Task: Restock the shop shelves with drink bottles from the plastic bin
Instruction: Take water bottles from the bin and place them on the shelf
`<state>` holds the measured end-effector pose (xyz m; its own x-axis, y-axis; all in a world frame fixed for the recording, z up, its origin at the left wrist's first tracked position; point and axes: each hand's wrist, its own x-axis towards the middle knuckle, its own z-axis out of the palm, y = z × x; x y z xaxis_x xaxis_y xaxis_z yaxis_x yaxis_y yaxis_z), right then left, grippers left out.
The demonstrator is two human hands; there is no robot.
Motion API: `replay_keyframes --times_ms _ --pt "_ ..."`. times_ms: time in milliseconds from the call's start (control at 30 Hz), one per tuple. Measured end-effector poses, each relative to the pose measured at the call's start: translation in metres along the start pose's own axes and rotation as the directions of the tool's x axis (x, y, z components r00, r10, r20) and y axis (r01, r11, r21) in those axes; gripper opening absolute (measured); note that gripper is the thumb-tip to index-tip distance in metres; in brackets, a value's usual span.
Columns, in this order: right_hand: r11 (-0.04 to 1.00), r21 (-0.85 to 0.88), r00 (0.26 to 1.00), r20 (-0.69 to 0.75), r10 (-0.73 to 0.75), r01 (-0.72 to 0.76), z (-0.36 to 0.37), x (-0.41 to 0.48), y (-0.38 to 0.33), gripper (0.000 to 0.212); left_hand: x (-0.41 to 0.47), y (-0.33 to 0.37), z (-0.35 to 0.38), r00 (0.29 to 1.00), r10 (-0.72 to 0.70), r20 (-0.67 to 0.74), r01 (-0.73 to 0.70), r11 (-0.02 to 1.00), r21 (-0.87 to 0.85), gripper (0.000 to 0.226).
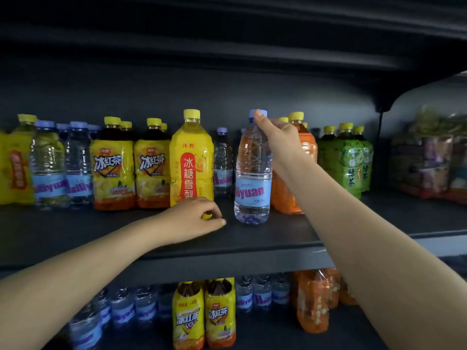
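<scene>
Placing: right hand [278, 140] grips water bottle [252, 178] neck on shelf [75, 236]. Left hand [194, 218], 8 o'clock, curled at pear-drink bottle [190, 157]; hold unclear. Next: push back.

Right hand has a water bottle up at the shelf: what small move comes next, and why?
Probably slide the water bottle straight back. The right hand grips its shoulder, it stands upright forward of the row, and a gap lies behind it between the tall yellow bottle and the orange bottles.
</scene>
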<state>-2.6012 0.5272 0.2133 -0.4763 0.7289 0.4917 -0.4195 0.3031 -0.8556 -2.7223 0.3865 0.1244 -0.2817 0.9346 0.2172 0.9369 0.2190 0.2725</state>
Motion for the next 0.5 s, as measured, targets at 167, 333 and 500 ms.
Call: replay_keyframes --times_ms 167,333,500 --pt "1.0 0.011 0.999 0.026 0.028 -0.028 0.007 0.021 0.02 0.019 0.003 -0.009 0.012 0.996 0.071 0.058 -0.072 0.997 0.009 0.032" --pt "0.998 0.001 0.996 0.076 0.057 -0.057 0.015 0.045 0.036 0.02 0.006 -0.014 0.015 0.992 0.076 0.101 -0.074 0.997 -0.02 0.04" --pt "0.997 -0.015 0.988 0.129 0.083 -0.081 0.019 0.066 0.049 0.022 0.006 -0.014 0.016 0.989 0.085 0.12 -0.083 0.996 -0.022 0.045"
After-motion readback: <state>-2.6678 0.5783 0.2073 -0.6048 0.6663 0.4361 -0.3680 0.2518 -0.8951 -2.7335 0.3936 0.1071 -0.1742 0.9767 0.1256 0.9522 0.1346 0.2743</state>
